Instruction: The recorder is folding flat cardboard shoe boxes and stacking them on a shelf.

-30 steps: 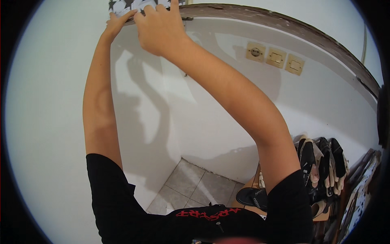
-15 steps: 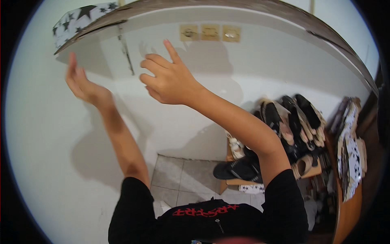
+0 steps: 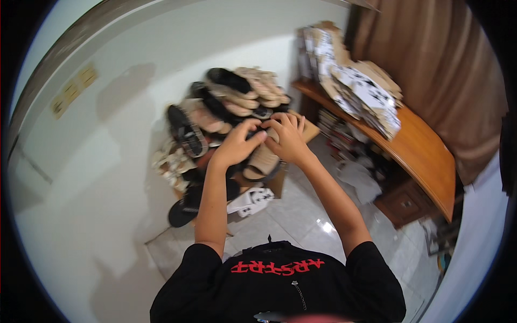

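Both hands hover over a heap of shoes, fingers curved and apart, with nothing seen in them. My left hand [image 3: 237,148] is at the heap's middle, its thumb pointing toward my right hand [image 3: 288,139]. Just below them lies a beige slide sandal [image 3: 262,162], partly covered by the right hand; whether either hand touches it, I cannot tell. Beyond sit black-and-beige shoes [image 3: 229,81] and a dark shoe with a light sole edge [image 3: 186,132]. Cream strappy sandals [image 3: 171,161] and a black sandal [image 3: 183,212] lie to the left. The shoes rest on a low wooden rack [image 3: 309,129].
On the right, a wooden desk [image 3: 425,156] carries a stack of cardboard with star-patterned paper [image 3: 361,86]. Brown curtains [image 3: 436,64] hang behind it. A translucent plastic bag [image 3: 358,180] sits under the desk. Star-printed paper [image 3: 253,200] shows beneath the rack.
The view has swung right, from the wall corner to the shoe rack and desk. Both hands, raised before the wall earlier, are now lower and close together over the shoes.
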The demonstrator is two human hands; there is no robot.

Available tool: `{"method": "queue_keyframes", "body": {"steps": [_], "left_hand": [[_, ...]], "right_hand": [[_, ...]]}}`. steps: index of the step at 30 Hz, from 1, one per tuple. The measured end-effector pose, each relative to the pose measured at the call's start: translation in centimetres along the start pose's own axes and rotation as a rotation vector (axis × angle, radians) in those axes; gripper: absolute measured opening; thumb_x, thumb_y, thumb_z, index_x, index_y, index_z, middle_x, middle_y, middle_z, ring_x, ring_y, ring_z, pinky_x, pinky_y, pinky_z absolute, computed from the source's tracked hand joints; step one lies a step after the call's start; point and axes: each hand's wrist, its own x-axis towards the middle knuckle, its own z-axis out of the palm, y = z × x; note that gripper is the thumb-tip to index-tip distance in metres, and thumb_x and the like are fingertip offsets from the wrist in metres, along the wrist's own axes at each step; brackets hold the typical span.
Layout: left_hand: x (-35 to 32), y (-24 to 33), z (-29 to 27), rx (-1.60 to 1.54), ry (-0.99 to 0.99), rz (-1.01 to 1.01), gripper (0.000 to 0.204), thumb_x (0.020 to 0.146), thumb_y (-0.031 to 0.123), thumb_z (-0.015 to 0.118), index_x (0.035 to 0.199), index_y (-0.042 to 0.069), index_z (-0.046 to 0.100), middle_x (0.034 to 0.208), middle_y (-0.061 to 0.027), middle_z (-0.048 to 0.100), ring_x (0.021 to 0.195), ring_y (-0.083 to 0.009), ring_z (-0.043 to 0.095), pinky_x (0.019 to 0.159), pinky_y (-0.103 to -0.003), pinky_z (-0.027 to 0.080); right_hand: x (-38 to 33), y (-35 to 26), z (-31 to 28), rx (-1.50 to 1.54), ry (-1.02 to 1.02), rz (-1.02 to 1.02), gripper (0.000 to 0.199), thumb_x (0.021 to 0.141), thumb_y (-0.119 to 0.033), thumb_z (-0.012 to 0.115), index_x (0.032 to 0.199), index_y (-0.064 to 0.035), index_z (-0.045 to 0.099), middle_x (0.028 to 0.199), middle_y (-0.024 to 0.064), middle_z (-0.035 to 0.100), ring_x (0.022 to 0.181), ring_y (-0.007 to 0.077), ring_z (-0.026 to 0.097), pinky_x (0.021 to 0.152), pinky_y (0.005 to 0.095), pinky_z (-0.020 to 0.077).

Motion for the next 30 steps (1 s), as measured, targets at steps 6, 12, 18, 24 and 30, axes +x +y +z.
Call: {"method": "queue_keyframes", "body": {"steps": [6,12,18,24,30], "left_hand": [[6.4,2.4,20.0,-0.132,-0.714,-0.103,0.069,0.086,0.046,0.056,0.132,-0.001,0.035,0.114,-0.017,0.055,0.106,-0.0211,0.052,0.09,-0.031,0.04],[11.1,5.5,32.2,-0.147,-0.994,-0.08,0.071,0.085,0.047,0.056,0.133,0.0,0.033,0.114,-0.0179,0.055,0.104,-0.0228,0.052,0.087,-0.032,0.041],[15.9,4.8,40.9,-0.163,-1.129,-0.076,0.072,0.082,0.05,0.057,0.131,0.001,0.037,0.12,-0.0216,0.052,0.111,-0.0285,0.051,0.088,-0.035,0.042],[23.6,1.9,47.1,-0.244,-1.199,-0.068,0.067,0.086,0.043,0.057,0.131,-0.002,0.036,0.115,-0.0171,0.055,0.105,-0.0205,0.052,0.089,-0.03,0.04],[32.1,-3.7,52.3,-0.056,-1.101,-0.115,0.066,0.084,0.041,0.059,0.129,-0.003,0.038,0.116,-0.0203,0.054,0.108,-0.0212,0.052,0.089,-0.031,0.041]], "right_hand": [[-12.6,14.3,-9.2,-0.14,-0.046,0.522,0.032,0.075,-0.029,0.064,0.103,-0.0161,0.06,0.114,0.009,0.049,0.117,0.0335,0.035,0.095,0.0702,0.0134],[-20.2,21.3,-14.8,-0.116,0.031,0.816,0.031,0.075,-0.029,0.062,0.104,-0.0166,0.06,0.115,0.0078,0.05,0.117,0.0328,0.035,0.097,0.0691,0.0116],[-23.0,28.0,-16.5,-0.126,0.102,0.954,0.032,0.076,-0.03,0.062,0.105,-0.0168,0.059,0.116,0.0081,0.049,0.117,0.0328,0.035,0.097,0.0686,0.0112],[-21.6,36.1,-16.6,-0.135,0.142,1.004,0.033,0.077,-0.031,0.061,0.107,-0.0173,0.058,0.116,0.0088,0.049,0.117,0.0332,0.035,0.097,0.0687,0.0119],[-18.1,42.2,-15.2,-0.06,0.173,1.08,0.038,0.077,-0.032,0.061,0.112,-0.0183,0.055,0.116,0.0079,0.048,0.116,0.0316,0.038,0.098,0.0649,0.0146]]}}
